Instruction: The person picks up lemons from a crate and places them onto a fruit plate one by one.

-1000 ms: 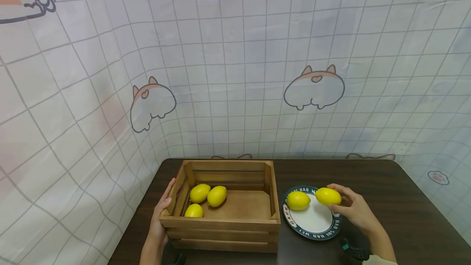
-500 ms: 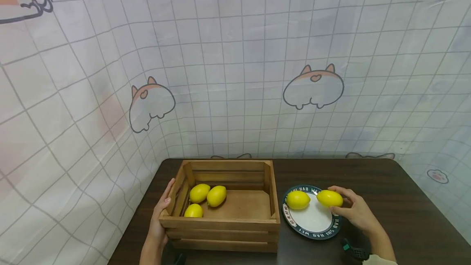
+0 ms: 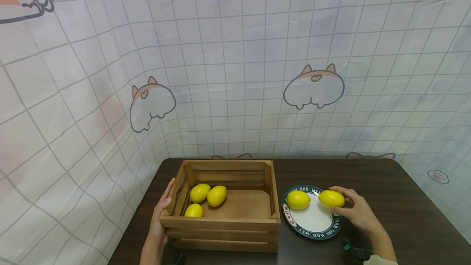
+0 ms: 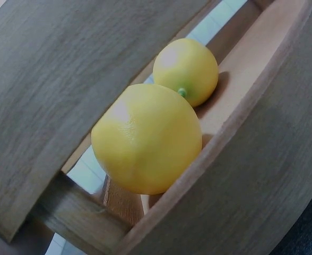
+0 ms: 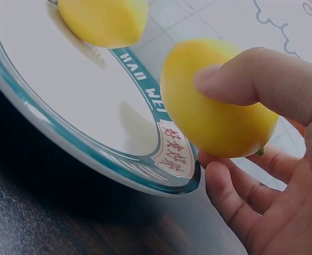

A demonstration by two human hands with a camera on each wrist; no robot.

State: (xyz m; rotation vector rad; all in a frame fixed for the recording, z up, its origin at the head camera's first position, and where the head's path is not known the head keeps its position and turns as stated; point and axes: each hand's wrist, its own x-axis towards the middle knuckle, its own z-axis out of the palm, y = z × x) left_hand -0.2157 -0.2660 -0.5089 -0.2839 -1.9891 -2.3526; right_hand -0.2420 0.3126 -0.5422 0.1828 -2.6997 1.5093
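Note:
In the head view my right hand (image 3: 355, 209) pinches a yellow lemon (image 3: 331, 198) at the right rim of a round plate (image 3: 312, 222). The right wrist view shows the thumb across this lemon (image 5: 209, 127), with its green stem tip pointing down. Another lemon (image 3: 298, 200) lies on the plate's left part. My left hand (image 3: 159, 218) rests along the outer left wall of a slatted wooden crate (image 3: 220, 226), fingers mostly straight. Inside the crate, toward its left side, lie three lemons (image 3: 217, 196). The left wrist view looks through the slats at two lemons (image 4: 148, 141).
The crate and plate stand side by side on a dark brown table (image 3: 360, 175). Behind and at the sides hangs a white gridded curtain (image 3: 235, 72) with cartoon dogs. A dark wristband (image 3: 355, 250) is on the right wrist.
My right hand and its lemon have shifted slightly right and down, from over the plate toward its right rim. The left hand and the crate stay put.

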